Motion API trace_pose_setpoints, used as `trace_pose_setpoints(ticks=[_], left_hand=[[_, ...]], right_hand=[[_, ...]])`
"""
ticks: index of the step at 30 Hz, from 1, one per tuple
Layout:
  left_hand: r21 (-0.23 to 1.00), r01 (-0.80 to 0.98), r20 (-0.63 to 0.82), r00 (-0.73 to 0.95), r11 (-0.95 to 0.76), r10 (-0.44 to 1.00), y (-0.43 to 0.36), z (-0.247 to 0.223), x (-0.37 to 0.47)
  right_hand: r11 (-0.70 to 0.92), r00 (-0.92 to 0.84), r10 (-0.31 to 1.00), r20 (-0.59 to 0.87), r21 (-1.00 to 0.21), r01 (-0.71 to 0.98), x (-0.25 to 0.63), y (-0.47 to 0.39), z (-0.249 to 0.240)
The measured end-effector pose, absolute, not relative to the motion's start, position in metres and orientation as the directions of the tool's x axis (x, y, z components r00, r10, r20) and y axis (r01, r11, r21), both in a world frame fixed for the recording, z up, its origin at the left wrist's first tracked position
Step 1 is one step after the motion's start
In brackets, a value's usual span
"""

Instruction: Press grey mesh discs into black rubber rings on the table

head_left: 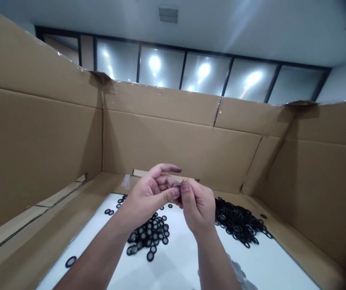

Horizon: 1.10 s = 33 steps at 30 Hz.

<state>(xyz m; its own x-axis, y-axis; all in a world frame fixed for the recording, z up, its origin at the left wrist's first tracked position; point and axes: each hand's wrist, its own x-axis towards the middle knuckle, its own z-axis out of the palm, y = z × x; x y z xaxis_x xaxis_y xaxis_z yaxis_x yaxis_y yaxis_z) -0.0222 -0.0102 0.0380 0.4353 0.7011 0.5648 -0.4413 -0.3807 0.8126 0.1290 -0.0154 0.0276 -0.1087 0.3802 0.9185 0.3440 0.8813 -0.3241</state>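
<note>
My left hand (153, 191) and my right hand (199, 203) meet above the white board (173, 262). Between their thumbs and fingers is a small black ring (178, 187), mostly hidden by the fingertips. The left thumb and fingers pinch it while the left index finger sticks out above. From the other side, the right thumb presses against it with the fingers curled. Whether the ring has a disc inside cannot be made out. Below my left hand lies a heap of black rings with grey mesh-like centres (150, 233). Right of my right hand is a pile of open black rings (239, 219).
Tall cardboard walls (160, 137) enclose the board on the left, back and right. Translucent grey discs (239, 272) lie partly behind my right forearm. A single filled ring (70, 262) sits near the board's left edge, and a loose ring (263, 216) rests at the right.
</note>
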Motion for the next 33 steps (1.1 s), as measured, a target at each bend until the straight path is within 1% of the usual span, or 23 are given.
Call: trace_pose_setpoints(ticks=[3,6,8,10,13,18,25,27,29,31,33], left_hand=[[0.827,-0.397,0.551,0.44,-0.397,0.709,-0.01,0.039,-0.027],[0.841,-0.326,0.539,0.443,-0.431,0.716,-0.007,0.039,-0.033],[0.855,-0.27,0.517,0.494,-0.442,0.699,-0.005,0.04,-0.039],[0.868,-0.219,0.486,0.556,-0.444,0.675,-0.003,0.042,-0.045],[0.877,-0.157,0.447,0.608,-0.453,0.656,-0.003,0.045,-0.054],[0.878,-0.034,0.378,0.661,-0.478,0.648,-0.002,0.048,-0.066],[0.81,0.207,0.312,0.641,-0.549,0.702,0.003,0.046,-0.071],[0.831,0.189,0.3,0.639,-0.523,0.708,0.004,0.046,-0.069],[0.88,0.078,0.319,0.633,-0.468,0.705,0.005,0.046,-0.065],[0.91,-0.067,0.362,0.611,-0.41,0.704,0.005,0.045,-0.058],[0.911,-0.19,0.405,0.572,-0.365,0.713,0.004,0.043,-0.048]], right_hand=[[0.891,-0.157,0.346,0.925,-0.271,0.363,0.133,-0.015,0.029],[0.874,-0.188,0.28,0.941,-0.169,0.456,0.135,-0.014,0.028],[0.861,-0.246,0.264,0.933,-0.114,0.495,0.135,-0.012,0.027],[0.866,-0.295,0.265,0.918,-0.092,0.491,0.135,-0.011,0.026],[0.881,-0.337,0.307,0.89,-0.132,0.455,0.134,-0.007,0.024],[0.859,-0.457,0.454,0.765,-0.24,0.451,0.132,-0.001,0.019],[0.779,-0.507,0.586,0.632,-0.268,0.567,0.132,0.003,0.018],[0.785,-0.486,0.578,0.656,-0.285,0.55,0.132,0.005,0.017],[0.81,-0.412,0.534,0.739,-0.305,0.501,0.131,0.007,0.015],[0.825,-0.274,0.482,0.832,-0.325,0.462,0.128,0.008,0.012],[0.827,-0.104,0.433,0.895,-0.35,0.44,0.123,0.007,0.009]])
